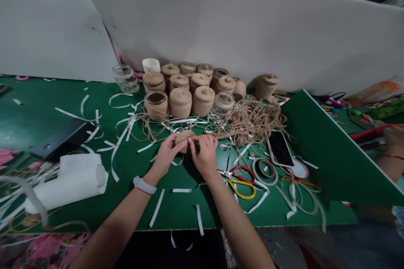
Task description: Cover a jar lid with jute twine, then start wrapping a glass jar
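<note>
Between my hands, just above the green table (126, 201), is a round lid wrapped in jute twine (182, 136). My left hand (168, 151) grips its left side, thumb laid across the face. My right hand (203, 153) pinches at the lid's right edge with thumb and forefinger; whether a twine end is between them is too small to tell. Behind the lid stand several jute-wrapped jars (180, 103), some lidded. A bare glass jar (223, 104) is at the front row's right end, beside a tangled heap of jute twine (255, 122).
Scissors (242, 181) with red and yellow handles, a tape roll (265, 171) and a phone (280, 148) lie to the right, before a green divider (334, 151). Left are a white roll (69, 185), a dark box (63, 139) and another glass jar (125, 79). Beyond the divider a person's hand (394, 138) shows.
</note>
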`<state>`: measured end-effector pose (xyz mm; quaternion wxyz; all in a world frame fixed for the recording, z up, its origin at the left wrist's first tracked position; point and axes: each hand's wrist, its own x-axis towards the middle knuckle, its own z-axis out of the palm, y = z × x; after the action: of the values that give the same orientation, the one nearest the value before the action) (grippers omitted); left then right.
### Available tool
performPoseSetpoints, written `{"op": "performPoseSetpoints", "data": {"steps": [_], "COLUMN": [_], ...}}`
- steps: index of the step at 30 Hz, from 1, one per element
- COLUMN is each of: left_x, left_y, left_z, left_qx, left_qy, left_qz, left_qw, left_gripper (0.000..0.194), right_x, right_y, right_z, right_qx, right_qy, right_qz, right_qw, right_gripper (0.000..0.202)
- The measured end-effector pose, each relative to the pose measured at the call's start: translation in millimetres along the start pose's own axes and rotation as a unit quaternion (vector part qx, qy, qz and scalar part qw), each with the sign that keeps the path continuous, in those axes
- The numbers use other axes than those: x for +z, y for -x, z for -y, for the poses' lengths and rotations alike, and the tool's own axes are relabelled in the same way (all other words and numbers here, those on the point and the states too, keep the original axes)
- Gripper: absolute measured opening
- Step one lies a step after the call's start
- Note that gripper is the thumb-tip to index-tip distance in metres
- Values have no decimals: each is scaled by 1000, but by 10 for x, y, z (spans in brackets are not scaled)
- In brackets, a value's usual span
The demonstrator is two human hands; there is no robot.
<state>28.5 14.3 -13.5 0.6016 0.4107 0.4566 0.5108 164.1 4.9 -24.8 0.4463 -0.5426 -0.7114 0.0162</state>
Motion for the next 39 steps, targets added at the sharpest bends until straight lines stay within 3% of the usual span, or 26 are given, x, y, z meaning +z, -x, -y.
{"op": "performPoseSetpoints", "data": {"steps": [5,9,14,27,31,35,39], "left_x": [-30,-41,-40,-11,-6,-1,3], "left_y": [-21,-26,-18,15,14,-7,-24], "left_z": [8,15,21,-43,-40,-16,-12], "left_qx": [-11,-26,-34,-58,-50,-31,-34], "left_qy": [-21,-8,-7,51,54,29,13], "left_qz": [-19,-29,-10,-3,14,-7,-32], "left_qw": [1000,999,999,997,997,999,999], "left_gripper": [28,34,42,38,41,38,37], "right_x": [3,-20,-25,-22,-22,-9,-225], "right_y": [7,8,-4,1,12,13,-90], "right_z": [-4,-3,-1,10,1,41,-146], "right_qx": [-9,9,26,28,26,18,55], "right_qy": [-3,-5,-1,0,-2,1,44], "right_qz": [10,20,8,21,19,30,-35], "right_qw": [1000,1000,1000,999,999,999,997], "right_gripper": [13,12,10,10,11,12,20]}}
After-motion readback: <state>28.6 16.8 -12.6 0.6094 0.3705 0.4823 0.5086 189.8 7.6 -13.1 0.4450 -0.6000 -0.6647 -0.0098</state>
